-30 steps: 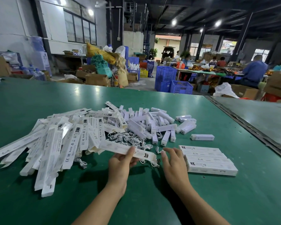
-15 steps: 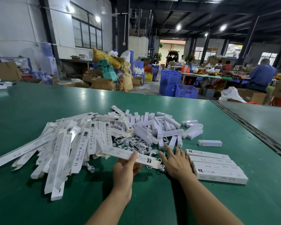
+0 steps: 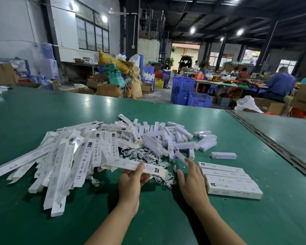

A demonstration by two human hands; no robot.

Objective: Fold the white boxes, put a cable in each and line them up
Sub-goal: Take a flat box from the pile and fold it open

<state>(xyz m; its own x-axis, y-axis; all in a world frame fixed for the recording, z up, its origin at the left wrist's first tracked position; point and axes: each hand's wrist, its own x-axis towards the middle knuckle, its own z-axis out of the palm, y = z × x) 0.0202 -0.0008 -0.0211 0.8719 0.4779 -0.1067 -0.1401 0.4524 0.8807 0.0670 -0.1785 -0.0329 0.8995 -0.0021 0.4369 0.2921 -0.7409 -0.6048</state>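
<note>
**One box in hand, one cable to pick**

In the head view, the left hand (image 3: 131,181) holds a long white box (image 3: 138,167), thumb on top and fingers under it, just in front of the cable pile (image 3: 141,155). The right hand (image 3: 191,181) is wide, with its fingers out straight at the right edge of the cable pile, and I can see nothing in it. Right of the cable pile, a row of boxes (image 3: 228,179) lies side by side on the green surface (image 3: 42,112). Left of the cable pile is a heap of flat boxes (image 3: 69,156). I think the step is to pick one cable. To do it well, pinch just one cable by its end and lift it slowly so the others do not come too. Keep the box end open and steady, then slide the cable in.
</note>
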